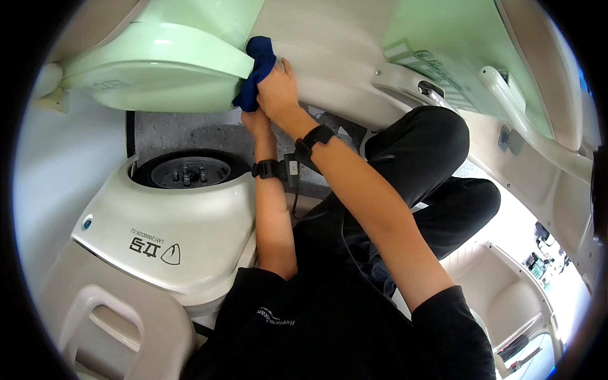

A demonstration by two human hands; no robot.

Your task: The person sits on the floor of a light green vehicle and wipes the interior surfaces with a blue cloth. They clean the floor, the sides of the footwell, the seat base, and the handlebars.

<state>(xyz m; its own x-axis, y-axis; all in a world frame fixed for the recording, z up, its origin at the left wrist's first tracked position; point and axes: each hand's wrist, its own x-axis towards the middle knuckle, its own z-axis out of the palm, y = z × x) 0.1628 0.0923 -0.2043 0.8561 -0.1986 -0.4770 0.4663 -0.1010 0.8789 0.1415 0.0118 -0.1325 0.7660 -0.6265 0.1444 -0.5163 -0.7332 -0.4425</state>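
My right hand (279, 89) grips a dark blue cloth (260, 57) from above, its fingers bent over it. The cloth lies against the rounded corner of a pale green glossy body panel (190, 76). Just below, my left hand (257, 122) reaches up to the same cloth. Its fingers are hidden behind the cloth and my right hand, so its grip does not show. Both wrists wear black straps, and a small black device (291, 169) sits at my left wrist.
A wheel (190, 172) with several studs sits in a cream fender (180, 232) bearing writing. Beige panels (323, 71) curve in front. At right are a pale grab handle (517, 109) and another green panel (441, 57). My bent knees (422, 142) are close by.
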